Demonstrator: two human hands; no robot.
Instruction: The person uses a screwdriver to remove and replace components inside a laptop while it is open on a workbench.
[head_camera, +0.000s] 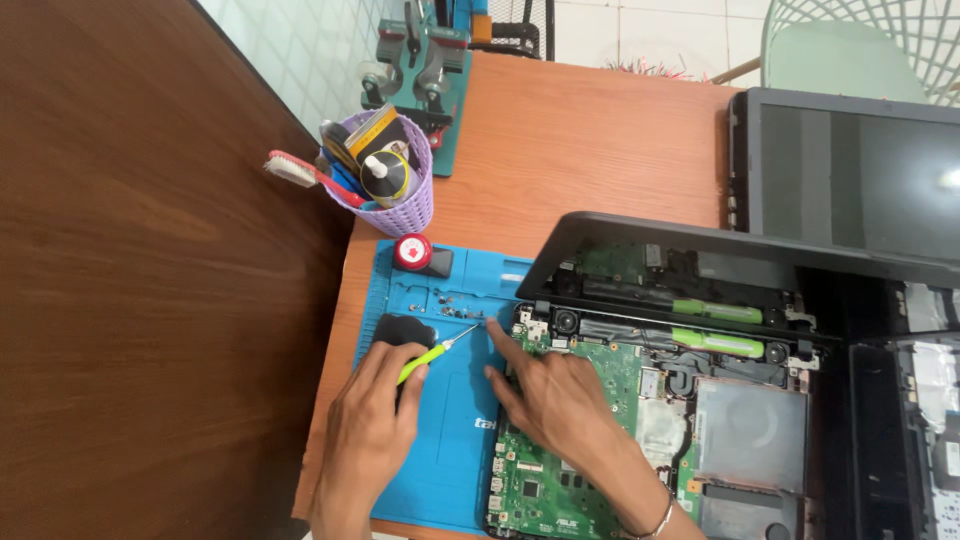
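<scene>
On the blue mat (450, 440), the left hand (365, 435) grips a small yellow-green screwdriver (432, 355), tip pointing at tiny screws (455, 305) on the mat. Right of the mat, the right hand (555, 395) rests open on the green laptop board (545, 485), finger pointing.

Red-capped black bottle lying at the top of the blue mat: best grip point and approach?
Grip the red-capped black bottle across its black body, coming from above. It lies on its side on the blue silicone mat, long sides exposed; the purple basket crowds the far side.
</scene>
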